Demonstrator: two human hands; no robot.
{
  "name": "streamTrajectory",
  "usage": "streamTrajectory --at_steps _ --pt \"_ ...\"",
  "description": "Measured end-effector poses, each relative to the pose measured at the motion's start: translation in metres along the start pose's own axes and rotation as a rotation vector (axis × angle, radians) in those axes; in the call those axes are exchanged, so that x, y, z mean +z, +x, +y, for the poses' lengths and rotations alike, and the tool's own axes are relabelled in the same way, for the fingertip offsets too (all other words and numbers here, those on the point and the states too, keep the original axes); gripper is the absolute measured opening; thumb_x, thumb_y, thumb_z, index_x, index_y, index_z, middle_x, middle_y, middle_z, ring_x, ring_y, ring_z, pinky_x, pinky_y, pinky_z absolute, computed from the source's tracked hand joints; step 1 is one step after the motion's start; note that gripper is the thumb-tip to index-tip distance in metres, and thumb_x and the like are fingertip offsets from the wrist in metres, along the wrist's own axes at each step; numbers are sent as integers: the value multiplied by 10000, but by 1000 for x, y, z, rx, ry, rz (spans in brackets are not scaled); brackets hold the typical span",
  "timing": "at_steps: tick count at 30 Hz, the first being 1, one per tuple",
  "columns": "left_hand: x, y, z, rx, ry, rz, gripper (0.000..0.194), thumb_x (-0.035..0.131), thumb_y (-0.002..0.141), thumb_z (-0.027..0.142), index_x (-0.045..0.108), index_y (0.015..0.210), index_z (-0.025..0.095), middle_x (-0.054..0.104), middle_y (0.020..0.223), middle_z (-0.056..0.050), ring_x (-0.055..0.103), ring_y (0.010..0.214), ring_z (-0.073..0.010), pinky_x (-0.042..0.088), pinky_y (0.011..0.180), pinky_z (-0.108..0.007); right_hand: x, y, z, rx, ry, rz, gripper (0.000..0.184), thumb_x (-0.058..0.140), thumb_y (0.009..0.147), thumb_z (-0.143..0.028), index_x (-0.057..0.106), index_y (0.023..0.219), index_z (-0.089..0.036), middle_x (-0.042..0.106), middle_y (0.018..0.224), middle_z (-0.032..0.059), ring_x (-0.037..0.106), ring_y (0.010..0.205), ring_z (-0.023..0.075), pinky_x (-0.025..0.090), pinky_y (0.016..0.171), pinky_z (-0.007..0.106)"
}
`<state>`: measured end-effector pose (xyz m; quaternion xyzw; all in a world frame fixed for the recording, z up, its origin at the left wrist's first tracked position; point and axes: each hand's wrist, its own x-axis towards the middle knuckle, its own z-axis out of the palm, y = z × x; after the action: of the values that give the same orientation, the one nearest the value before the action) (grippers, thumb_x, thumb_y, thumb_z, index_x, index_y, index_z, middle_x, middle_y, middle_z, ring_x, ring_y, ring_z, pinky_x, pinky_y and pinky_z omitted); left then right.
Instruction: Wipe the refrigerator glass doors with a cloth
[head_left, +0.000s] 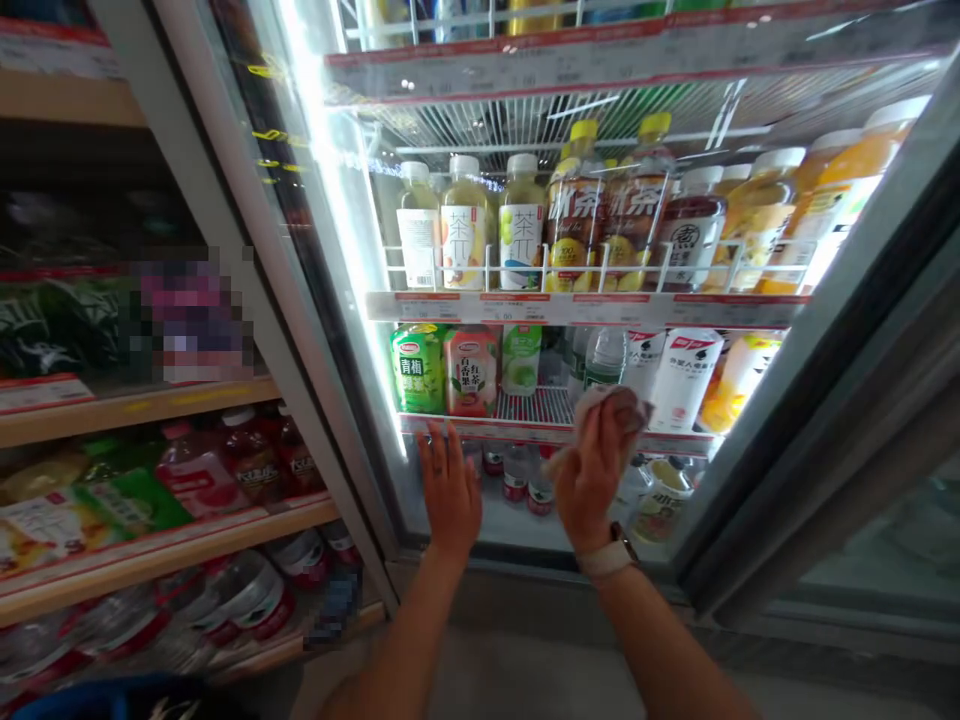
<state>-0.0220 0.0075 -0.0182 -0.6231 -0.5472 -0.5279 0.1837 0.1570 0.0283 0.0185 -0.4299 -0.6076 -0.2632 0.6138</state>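
Bare forearms, right hand with fingers bunched on cloth — folds jutting past fingertips, left hand lightly spread-fingered.

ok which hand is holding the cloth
The right hand, the one with the pale wristband; the cloth is bunched in it. The left hand is outstretched and holds nothing.

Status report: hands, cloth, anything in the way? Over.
Left hand open, empty, at the clear, grey-framed glass door. Crumpled pale cloth in right hand, up at the same glass. Nothing seen blocking either hand.
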Motion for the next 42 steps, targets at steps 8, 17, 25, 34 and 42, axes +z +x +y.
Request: streamTrajectory --at_steps 8,17,25,34,42 --pt "-3 1 1 -2 -36 -1 641 348 977 190 82 1553 277 28 1641 -65 -15 1509 -271 155 1223 -552 16 -53 -33 -476 178 -529 714 341 809 35 424 1482 -189 603 1375 74 532 1289 170 426 1115 374" --pt "1 2 5 -7 -32 30 646 374 984 220 71 1551 288 17 1641 -61 -40 1506 -265 123 1230 -538 -13 13 29 -73 -38 55 668 364 917 -60 242 1559 -200 409 1539 139 272 1477 280 238 1184 601" --pt "0 2 7 -18 -41 14 638 362 988 240 64 1551 271 0 1641 -69 -48 1508 -274 112 1226 -562 7 -25 -6 -80 10 -82 677 355 922 -83 200 1572 -198 446 1516 132 333 1453 266 256 1198 528" --pt "-3 2 5 -12 -45 9 630 358 991 241 78 1553 290 8 1647 -55 -33 1513 -251 116 1229 -547 3 -30 -5 -360 73 -335 640 367 885 -29 412 1493 -222 639 1327 74 553 1273 181 332 1174 387" --pt "3 1 9 -47 -69 39 603 340 992 255 120 1553 264 45 1648 -59 -25 1513 -252 98 1231 -540 -23 33 45 122 -73 228 639 327 905 -99 313 1538 -188 362 1561 142 252 1478 341 245 1137 692"
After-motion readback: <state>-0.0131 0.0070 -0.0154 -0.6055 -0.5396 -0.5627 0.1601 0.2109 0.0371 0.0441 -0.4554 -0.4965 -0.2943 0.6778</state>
